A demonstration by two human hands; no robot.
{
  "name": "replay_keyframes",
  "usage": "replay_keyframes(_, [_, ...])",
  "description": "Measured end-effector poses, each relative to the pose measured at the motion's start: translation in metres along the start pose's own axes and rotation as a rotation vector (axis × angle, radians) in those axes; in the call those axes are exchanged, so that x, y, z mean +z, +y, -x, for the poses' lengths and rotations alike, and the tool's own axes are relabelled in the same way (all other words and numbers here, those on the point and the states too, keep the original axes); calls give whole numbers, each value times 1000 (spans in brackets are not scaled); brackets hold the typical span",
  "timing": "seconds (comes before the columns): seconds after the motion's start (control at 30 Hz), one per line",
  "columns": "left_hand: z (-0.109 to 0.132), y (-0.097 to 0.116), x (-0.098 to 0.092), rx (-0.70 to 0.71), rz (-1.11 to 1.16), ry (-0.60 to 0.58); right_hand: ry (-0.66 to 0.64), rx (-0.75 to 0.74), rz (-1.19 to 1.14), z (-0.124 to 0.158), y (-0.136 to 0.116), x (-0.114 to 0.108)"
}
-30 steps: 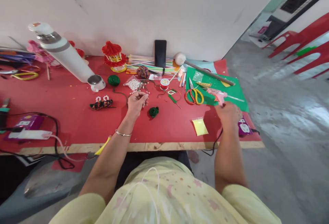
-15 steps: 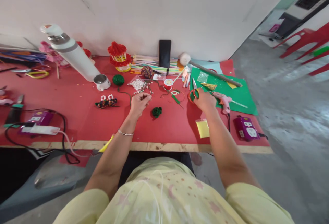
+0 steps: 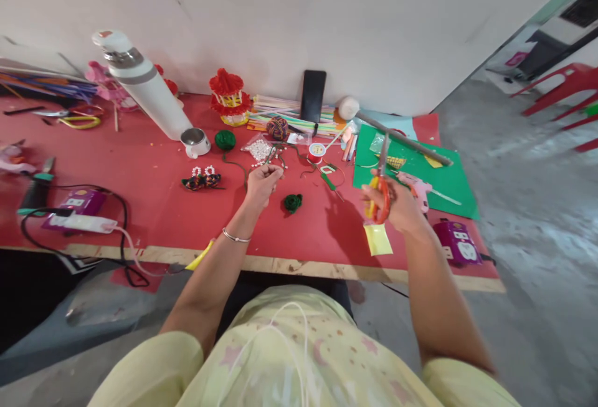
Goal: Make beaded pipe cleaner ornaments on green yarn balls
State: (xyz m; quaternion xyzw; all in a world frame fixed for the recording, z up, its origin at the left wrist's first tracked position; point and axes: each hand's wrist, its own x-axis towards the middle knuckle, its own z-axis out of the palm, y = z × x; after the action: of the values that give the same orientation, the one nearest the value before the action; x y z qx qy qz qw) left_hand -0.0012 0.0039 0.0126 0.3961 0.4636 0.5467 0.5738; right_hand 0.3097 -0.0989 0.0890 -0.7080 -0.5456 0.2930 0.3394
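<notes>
My left hand [image 3: 263, 184] is closed in a pinch above the red table. A dark green yarn strand [image 3: 240, 165] runs from a green yarn ball [image 3: 225, 140] to this hand; the bit between the fingertips is too small to see clearly. To the right, my right hand [image 3: 397, 201] holds scissors [image 3: 382, 186] by their red and yellow handles, blades pointing up and away from me. A green rolled yarn piece [image 3: 293, 203] lies between the hands. Under the scissors is a small yellow packet [image 3: 379, 242]. White beads [image 3: 258, 149] lie behind my left hand.
A white flask [image 3: 149, 92] leans at the back left beside its steel cup [image 3: 195, 143]. On the right are a pink glue gun [image 3: 417, 187], a long stick [image 3: 406, 139] and a purple power socket [image 3: 456, 243]. A phone [image 3: 313, 95] leans on the wall.
My right hand has lifted the scissors off the green sheet and brought them right and toward me. My left hand keeps its pinch. The view has shifted slightly.
</notes>
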Motion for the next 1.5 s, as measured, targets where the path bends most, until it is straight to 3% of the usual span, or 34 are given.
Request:
replay_keyframes(0.07, [2,2,0,2,40,-19,-366,113,-389,13,-20,19])
replay_keyframes(0.13, [3,4,0,16,67,-24,-655,221,-617,20,-38,36])
replay_keyframes(0.2, [4,6,-1,27,88,-27,-819,321,-713,21,-50,51])
replay_keyframes(0.3, [4,7,-1,16,99,-55,-916,434,-724,17,-59,65])
replay_keyframes(0.67, [4,2,-2,-46,141,-175,-917,369,-746,-2,-56,90])
replay_keyframes(0.83, [4,3,-1,-77,109,-167,-892,318,-681,-7,-55,93])
replay_keyframes(1.13, [0,-3,1,31,5,-144,-910,292,-626,0,-60,90])
replay_keyframes(1.33, [3,3,1,-94,171,-337,-951,383,-706,-6,-53,93])
replay_keyframes(1.5, [-1,0,-2,-140,222,-359,-932,352,-779,-6,-44,95])
